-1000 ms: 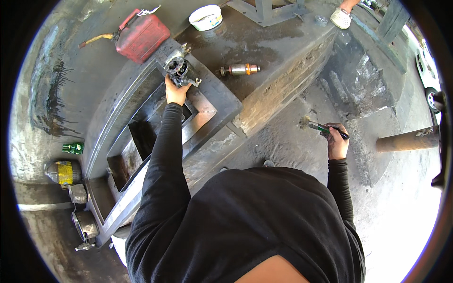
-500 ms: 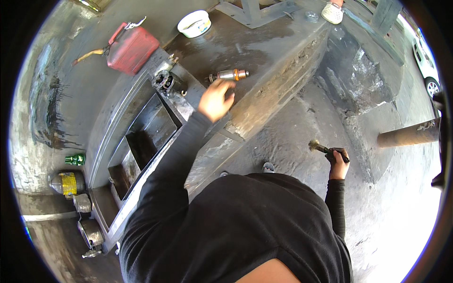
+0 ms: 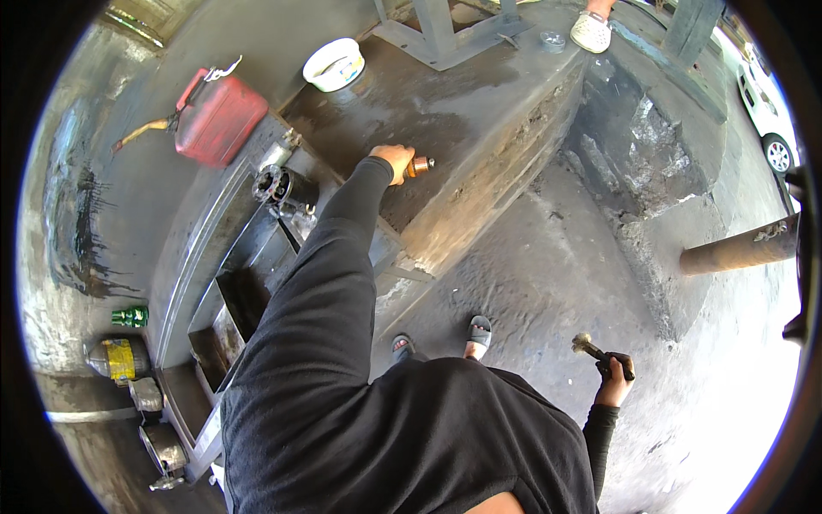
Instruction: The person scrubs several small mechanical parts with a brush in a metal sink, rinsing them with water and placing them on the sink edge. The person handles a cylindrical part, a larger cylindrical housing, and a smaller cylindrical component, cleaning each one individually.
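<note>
On the wet-looking ledge ahead, my left hand (image 3: 395,160) is closed over a motor armature (image 3: 418,166); its copper-coloured end and shaft tip stick out to the right of the fingers, and the rest is covered. Off to the right, over the floor, my right hand (image 3: 614,382) grips a paintbrush (image 3: 591,346) by its dark handle, pale bristles pointing up and left. Left of my left forearm, a cylindrical motor housing (image 3: 282,186) with an open end sits on the rim of a metal basin (image 3: 205,441).
A red fuel can (image 3: 220,118) with a yellowish spout stands at the back left, and a white tub (image 3: 334,65) rests on the ledge. Metal legs (image 3: 435,34) rise behind it. Another person's foot in a white clog (image 3: 591,32) is at the far right corner. A rusty pipe (image 3: 738,247) juts in.
My left hand, apart from the armature before, has come down and closed on it. My right hand with the brush has lowered slightly. The view has shifted, showing my sandalled feet more.
</note>
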A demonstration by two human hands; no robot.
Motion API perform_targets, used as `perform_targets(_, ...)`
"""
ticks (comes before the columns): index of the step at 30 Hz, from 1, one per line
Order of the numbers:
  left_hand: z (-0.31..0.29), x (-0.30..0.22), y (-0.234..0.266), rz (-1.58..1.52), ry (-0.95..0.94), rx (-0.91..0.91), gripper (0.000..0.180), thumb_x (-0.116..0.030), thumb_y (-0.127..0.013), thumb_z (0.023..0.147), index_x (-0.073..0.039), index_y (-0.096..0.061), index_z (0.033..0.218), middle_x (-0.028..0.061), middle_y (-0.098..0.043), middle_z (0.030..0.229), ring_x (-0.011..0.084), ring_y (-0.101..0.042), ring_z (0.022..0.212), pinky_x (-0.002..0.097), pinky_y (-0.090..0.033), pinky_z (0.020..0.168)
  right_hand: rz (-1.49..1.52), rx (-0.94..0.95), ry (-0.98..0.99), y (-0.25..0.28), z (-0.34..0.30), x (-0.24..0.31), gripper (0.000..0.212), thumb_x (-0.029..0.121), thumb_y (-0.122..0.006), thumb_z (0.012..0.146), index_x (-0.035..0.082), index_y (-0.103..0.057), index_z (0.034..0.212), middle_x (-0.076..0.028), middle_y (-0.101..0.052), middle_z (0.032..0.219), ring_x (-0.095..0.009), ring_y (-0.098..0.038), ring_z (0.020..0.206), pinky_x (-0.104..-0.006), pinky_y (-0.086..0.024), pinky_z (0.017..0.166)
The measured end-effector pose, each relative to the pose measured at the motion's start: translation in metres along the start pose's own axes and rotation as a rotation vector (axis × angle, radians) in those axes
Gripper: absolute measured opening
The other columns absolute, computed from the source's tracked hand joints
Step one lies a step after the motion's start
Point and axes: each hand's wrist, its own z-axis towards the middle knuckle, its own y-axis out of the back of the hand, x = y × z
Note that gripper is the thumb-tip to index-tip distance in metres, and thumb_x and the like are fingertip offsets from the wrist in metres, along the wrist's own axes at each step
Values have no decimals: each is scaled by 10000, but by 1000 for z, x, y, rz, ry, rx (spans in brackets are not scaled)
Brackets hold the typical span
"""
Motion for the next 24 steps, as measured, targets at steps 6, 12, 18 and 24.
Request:
perform_targets(6,-37,-13,52,63,-152,-250,519,-201,-726,692,-108,-529,1164,136,-624,1025,319,-654,918,445,-541,745,55,134,17,-31,6,3,72,31,-575,844,-12,-611,889,-88,-637,856,-165,-618,724,-293,-553,660)
perform_targets(12,-129,6,177,108,-272,-639,576,-251,-736,702,-141,-508,1219,117,-605,1062,324,-647,911,432,-541,736,56,295,94,-113,19,6,82,38,-574,850,-18,-616,891,-88,-641,838,-154,-618,700,-292,-546,646)
perform_targets(18,-260,109,222,284,-16,-532,500,-269,-686,746,-67,-539,1179,167,-612,1103,338,-637,996,453,-526,825,77,411,131,-186,-10,4,100,67,-574,864,-6,-614,919,-90,-644,874,-166,-616,710,-287,-542,650)
perform_targets(24,-389,270,115,317,184,-475,494,-256,-729,709,-177,-572,1171,109,-677,930,317,-672,869,436,-543,714,67,411,96,-216,-58,-29,78,55,-580,860,0,-606,909,-81,-636,861,-150,-604,680,-276,-537,625)
